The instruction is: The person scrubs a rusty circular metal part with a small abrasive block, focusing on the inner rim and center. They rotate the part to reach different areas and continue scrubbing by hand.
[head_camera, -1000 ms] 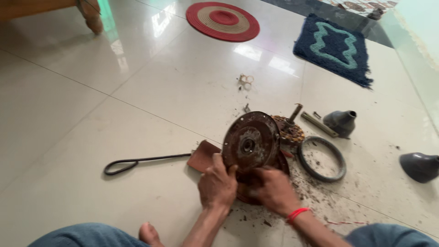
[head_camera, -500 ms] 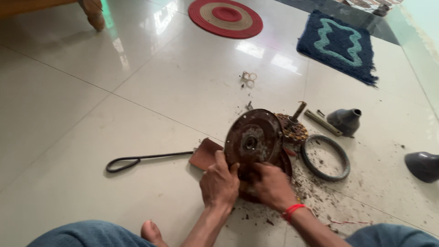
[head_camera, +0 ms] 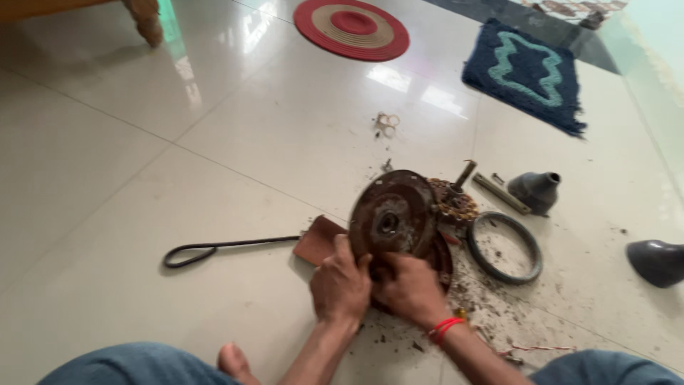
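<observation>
Hands | left hand [head_camera: 340,284], right hand [head_camera: 407,289] both gripping tilted rusty disc [head_camera: 393,214]

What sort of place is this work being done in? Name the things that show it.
Probably a room in a home: a glossy tiled floor, a round red mat, a blue rug and a wooden furniture leg.
</observation>
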`<act>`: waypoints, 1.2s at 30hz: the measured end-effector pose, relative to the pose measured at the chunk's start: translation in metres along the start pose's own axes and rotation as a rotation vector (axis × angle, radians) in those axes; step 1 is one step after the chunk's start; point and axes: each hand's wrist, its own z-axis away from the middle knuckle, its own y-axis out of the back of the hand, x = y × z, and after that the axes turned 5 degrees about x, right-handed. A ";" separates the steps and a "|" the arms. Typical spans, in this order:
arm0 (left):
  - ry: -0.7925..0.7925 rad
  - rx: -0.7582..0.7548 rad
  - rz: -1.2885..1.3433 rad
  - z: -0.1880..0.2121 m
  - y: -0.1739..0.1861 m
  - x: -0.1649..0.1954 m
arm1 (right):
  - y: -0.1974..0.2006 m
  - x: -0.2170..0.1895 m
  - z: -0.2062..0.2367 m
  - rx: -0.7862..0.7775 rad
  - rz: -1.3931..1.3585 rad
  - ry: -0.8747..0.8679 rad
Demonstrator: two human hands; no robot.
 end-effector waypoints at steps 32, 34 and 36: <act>-0.012 0.016 -0.029 0.000 0.003 0.005 | 0.005 -0.003 0.010 -0.144 -0.169 -0.052; -0.027 0.037 -0.048 0.000 0.003 0.004 | 0.005 -0.004 0.010 -0.144 -0.170 -0.009; -0.031 0.058 -0.018 -0.001 0.003 0.003 | 0.006 -0.005 0.012 -0.050 -0.121 0.085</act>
